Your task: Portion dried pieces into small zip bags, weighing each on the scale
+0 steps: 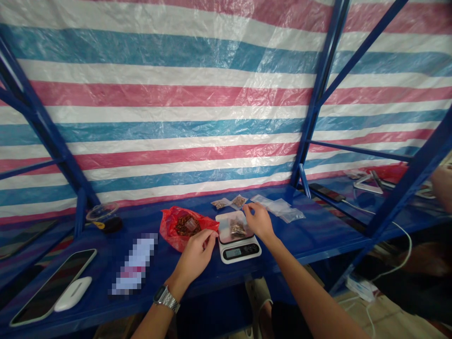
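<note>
A red plastic bag (pixel 173 241) lies open on the blue table with small brown pieces (pixel 185 226) inside. My left hand (pixel 197 252) is closed in a pinch at its right edge, by the drawn-out red corner. To the right stands a white digital scale (pixel 222 254) with its display lit. A small clear bag of brown pieces (pixel 238 228) rests on the scale's plate. Above the plate's far right corner, my right hand (pixel 259 220) has thumb and fingertips together; what they hold, if anything, is too small to make out.
Two filled small bags (pixel 238 201) lie behind the scale, with several flat clear bags (pixel 277 207) to their right. A phone (pixel 52 287), a white earbud case (pixel 73 294), and a round plastic cup (pixel 108 221) are left. Blue metal posts (pixel 310 113) frame the table before a striped sheet.
</note>
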The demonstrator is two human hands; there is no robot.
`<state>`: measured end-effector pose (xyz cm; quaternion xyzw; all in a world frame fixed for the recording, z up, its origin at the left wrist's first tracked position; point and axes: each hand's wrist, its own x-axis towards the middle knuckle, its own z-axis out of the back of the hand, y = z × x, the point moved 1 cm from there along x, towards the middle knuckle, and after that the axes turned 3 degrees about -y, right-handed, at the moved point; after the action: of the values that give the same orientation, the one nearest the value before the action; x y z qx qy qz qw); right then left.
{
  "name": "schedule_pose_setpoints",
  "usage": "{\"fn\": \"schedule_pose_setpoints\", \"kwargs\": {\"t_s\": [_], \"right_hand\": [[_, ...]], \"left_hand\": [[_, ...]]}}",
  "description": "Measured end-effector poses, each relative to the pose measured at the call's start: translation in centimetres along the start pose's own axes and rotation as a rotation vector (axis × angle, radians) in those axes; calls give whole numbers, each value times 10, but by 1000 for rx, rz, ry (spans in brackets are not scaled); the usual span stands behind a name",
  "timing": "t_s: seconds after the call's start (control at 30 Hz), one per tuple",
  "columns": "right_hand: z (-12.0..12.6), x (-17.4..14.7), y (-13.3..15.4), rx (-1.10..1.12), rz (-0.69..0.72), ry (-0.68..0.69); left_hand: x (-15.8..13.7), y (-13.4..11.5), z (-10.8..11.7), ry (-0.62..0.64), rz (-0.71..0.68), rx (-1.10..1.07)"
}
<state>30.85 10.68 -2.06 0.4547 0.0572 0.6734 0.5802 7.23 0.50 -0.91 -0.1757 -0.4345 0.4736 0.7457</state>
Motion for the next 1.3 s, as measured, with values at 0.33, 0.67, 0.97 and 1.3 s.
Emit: {"fn": "schedule_pose_setpoints", "kwargs": {"t_s": [0.33,0.67,0.97,1.3], "right_hand": [[-11,-6,0,-104,79,124],[-16,-8,-2,-121,67,150],[0,1,37,614,50,200],[-7,-26,105,875,70,299]], "left_hand": [[-3,-1,6,-41,9,-17],[-5,5,7,-51,23,-3],[-3,1,-8,-238,92,-100],[-7,4,-18,-419,222,-242]]}}
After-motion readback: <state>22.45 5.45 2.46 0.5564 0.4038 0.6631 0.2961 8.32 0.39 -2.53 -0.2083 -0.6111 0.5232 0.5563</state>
